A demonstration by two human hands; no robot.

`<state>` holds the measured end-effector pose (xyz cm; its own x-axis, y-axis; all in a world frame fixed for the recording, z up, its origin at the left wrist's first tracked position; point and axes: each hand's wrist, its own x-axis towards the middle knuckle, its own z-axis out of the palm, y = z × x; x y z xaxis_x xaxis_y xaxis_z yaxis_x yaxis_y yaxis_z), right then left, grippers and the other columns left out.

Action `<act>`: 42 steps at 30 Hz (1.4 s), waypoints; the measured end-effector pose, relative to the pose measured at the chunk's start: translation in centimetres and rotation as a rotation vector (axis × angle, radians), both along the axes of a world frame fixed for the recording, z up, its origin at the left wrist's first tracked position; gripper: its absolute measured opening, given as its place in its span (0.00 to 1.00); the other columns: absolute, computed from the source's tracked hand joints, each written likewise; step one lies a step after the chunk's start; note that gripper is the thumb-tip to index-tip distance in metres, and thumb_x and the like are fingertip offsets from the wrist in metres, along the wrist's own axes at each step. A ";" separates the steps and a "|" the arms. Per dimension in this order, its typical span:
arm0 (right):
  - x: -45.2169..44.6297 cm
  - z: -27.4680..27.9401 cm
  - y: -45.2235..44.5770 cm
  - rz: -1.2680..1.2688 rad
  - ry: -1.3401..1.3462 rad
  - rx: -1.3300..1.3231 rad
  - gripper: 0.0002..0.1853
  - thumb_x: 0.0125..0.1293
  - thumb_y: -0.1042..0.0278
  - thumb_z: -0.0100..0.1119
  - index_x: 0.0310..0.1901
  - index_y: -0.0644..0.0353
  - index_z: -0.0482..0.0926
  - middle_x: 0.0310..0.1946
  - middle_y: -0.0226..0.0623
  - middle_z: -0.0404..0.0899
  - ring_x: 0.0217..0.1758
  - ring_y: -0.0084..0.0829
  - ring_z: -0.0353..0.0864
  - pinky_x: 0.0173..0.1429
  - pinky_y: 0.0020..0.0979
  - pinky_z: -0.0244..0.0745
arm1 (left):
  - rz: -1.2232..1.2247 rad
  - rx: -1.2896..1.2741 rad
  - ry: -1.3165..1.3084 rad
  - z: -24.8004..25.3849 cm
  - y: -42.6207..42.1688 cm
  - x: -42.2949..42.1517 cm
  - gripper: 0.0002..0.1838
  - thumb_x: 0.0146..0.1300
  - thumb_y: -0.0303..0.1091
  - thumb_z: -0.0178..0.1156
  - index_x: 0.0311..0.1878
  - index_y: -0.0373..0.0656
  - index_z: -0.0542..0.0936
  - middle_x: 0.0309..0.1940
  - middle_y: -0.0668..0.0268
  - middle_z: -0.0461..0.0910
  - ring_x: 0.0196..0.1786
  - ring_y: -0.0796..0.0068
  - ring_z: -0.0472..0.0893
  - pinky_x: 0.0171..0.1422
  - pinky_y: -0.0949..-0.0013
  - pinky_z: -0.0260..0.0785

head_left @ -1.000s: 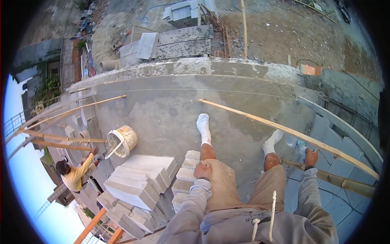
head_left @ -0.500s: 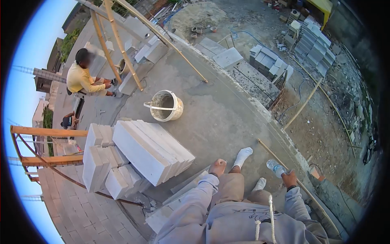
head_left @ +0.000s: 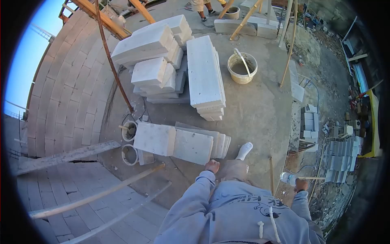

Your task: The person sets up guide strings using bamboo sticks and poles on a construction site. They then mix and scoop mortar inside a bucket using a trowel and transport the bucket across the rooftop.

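Observation:
My right hand (head_left: pixel 301 185) is closed around a clear plastic water bottle (head_left: pixel 288 178), held out at the right, tilted with its far end pointing left. My left hand (head_left: pixel 212 166) hangs in front of my body with its fingers curled in, and nothing shows in it. It appears just in front of the near end of a row of pale blocks (head_left: pixel 191 145); whether it touches them I cannot tell. One foot in a white sock (head_left: pixel 244 151) shows on the concrete floor beyond my left hand.
Stacked white blocks (head_left: pixel 206 75) stand ahead, beside a mortar-stained bucket (head_left: pixel 242 67). Two more buckets (head_left: pixel 130 154) sit left near wooden poles (head_left: pixel 101 191) and a block wall (head_left: pixel 69 81). The floor's edge drops off at right. A person's legs (head_left: pixel 202 7) show at the top.
My view has swung left, so the block stacks and bucket now appear higher and further right. The bottle stays in my right hand. My left hand remains low in front of me.

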<state>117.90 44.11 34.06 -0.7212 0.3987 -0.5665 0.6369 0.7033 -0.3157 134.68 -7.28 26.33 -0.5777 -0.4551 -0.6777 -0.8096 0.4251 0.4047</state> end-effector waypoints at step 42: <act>4.2 -1.9 -38.2 1.323 -0.586 0.197 0.21 0.52 0.55 0.63 0.31 0.72 0.80 0.23 0.50 0.81 0.22 0.40 0.83 0.28 0.35 0.79 | 1.105 0.032 0.266 -11.6 -1.7 39.9 0.15 0.61 0.43 0.55 0.28 0.42 0.79 0.28 0.58 0.80 0.32 0.59 0.80 0.41 0.59 0.70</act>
